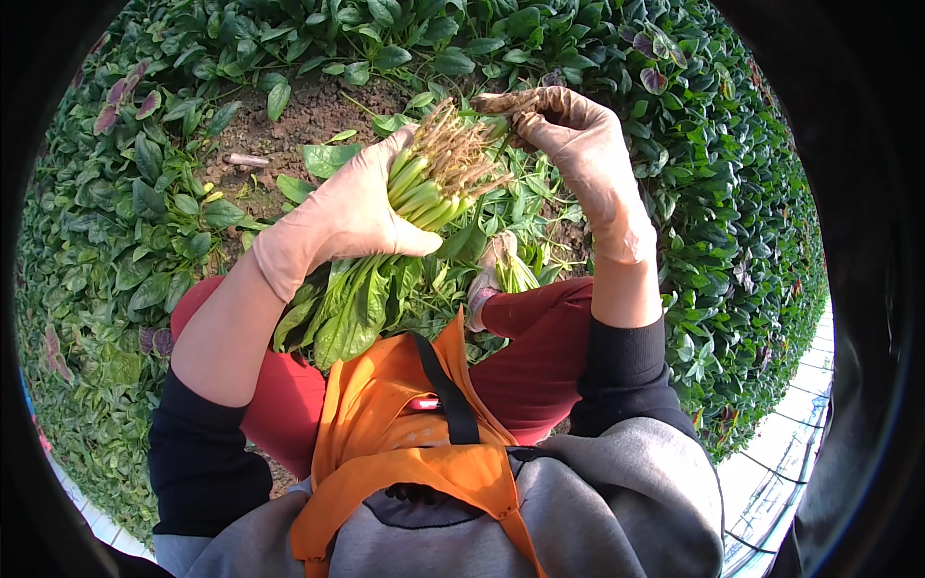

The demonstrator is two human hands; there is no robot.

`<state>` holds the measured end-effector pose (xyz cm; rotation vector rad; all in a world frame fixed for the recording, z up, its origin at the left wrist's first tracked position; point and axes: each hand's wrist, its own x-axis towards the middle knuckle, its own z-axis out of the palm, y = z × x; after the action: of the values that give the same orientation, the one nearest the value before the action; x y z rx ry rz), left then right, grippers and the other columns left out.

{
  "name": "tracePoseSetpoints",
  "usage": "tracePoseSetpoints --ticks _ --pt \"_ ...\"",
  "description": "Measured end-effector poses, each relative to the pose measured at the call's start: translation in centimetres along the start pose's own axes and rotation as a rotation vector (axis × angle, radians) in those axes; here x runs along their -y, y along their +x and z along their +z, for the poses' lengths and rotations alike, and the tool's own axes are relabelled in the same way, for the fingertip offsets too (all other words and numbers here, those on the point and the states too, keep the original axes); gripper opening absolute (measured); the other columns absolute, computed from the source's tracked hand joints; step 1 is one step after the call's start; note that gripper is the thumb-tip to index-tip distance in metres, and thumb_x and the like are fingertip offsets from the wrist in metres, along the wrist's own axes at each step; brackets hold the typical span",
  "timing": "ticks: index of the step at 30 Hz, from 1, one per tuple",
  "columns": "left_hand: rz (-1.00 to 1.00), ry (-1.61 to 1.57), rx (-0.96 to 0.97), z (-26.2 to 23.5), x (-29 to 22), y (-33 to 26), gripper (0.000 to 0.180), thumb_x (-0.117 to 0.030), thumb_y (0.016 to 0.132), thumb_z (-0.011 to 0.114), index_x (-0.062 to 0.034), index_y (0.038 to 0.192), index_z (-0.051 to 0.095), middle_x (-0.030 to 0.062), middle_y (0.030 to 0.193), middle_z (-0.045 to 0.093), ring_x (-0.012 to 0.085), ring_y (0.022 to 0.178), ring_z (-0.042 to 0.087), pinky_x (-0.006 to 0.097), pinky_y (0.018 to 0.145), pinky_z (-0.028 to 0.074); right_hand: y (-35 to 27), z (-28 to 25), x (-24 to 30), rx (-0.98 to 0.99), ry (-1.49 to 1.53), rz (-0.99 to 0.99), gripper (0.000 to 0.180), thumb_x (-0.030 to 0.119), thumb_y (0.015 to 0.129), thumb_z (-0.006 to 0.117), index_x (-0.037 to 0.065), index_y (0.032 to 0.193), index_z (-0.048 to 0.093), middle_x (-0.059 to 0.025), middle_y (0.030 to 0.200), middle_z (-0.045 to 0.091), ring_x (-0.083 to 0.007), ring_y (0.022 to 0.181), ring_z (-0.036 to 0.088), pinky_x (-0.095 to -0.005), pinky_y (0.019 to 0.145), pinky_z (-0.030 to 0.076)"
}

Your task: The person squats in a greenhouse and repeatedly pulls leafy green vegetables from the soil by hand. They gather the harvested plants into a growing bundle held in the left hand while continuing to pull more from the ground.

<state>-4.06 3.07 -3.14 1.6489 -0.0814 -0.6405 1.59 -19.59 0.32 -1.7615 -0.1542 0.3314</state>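
Note:
My left hand (347, 212), in a thin pale glove, is wrapped round a bunch of spinach (422, 191). Its green stems and brown, stringy roots point up and away from me, while the broad leaves (358, 303) hang below the hand over my lap. Just right of the root ends is my right hand (576, 140), gloved too, with soil-darkened fingertips. Thumb and fingers are pinched together there; what sits between them is too small and dark to name.
Dense leafy plants (732, 212) surround me, a few with purple leaves (125, 96). Bare soil (308, 106) shows ahead, with a short stick (249, 160) on it. Pulled greens (515, 273) lie by my shoe (485, 279). A white strip (785, 433) borders the bed at right.

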Motion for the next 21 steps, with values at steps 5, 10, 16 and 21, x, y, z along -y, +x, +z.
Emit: tracePoseSetpoints --ticks 5,10,16,21 --pt "-0.006 -0.038 0.032 -0.1 0.0 -0.1 0.102 -0.005 0.061 0.088 0.0028 0.145 0.03 0.0084 0.134 0.055 0.0155 0.122 0.053 0.033 0.11 0.038 0.1 0.2 -0.4 -0.021 0.025 0.018 0.015 0.003 0.089 0.065 -0.002 0.103 0.07 -0.0034 0.093 0.071 -0.0071 0.083 0.063 -0.0221 0.08 0.052" --pt "0.026 -0.042 0.073 -0.3 0.1 -0.1 0.101 -0.006 0.06 0.089 0.0022 0.144 0.032 0.0086 0.135 0.055 0.0152 0.121 0.053 0.033 0.11 0.038 0.2 0.3 -0.6 -0.01 0.021 0.024 0.016 0.004 0.089 0.066 -0.001 0.103 0.07 -0.0036 0.092 0.071 -0.0078 0.082 0.063 -0.0232 0.079 0.053" --pt "0.079 -0.032 -0.028 -0.5 -0.1 -0.8 0.096 -0.01 0.061 0.089 0.0052 0.14 0.036 0.0075 0.121 0.063 0.0137 0.107 0.059 0.03 0.1 0.046 -0.1 -0.1 -0.2 -0.014 0.108 -0.033 0.019 0.008 0.088 0.071 -0.003 0.104 0.07 -0.0056 0.093 0.072 -0.0092 0.08 0.065 -0.0253 0.077 0.054" --pt "0.169 -0.09 0.114 -1.5 -0.6 -1.1 0.082 -0.006 0.061 0.082 -0.0015 0.134 0.048 0.0046 0.117 0.063 0.0146 0.108 0.059 0.032 0.099 0.045 -0.6 0.1 0.2 -0.019 0.083 -0.087 0.026 0.012 0.085 0.076 -0.001 0.107 0.07 -0.0037 0.096 0.071 -0.0079 0.085 0.062 -0.0233 0.08 0.051"
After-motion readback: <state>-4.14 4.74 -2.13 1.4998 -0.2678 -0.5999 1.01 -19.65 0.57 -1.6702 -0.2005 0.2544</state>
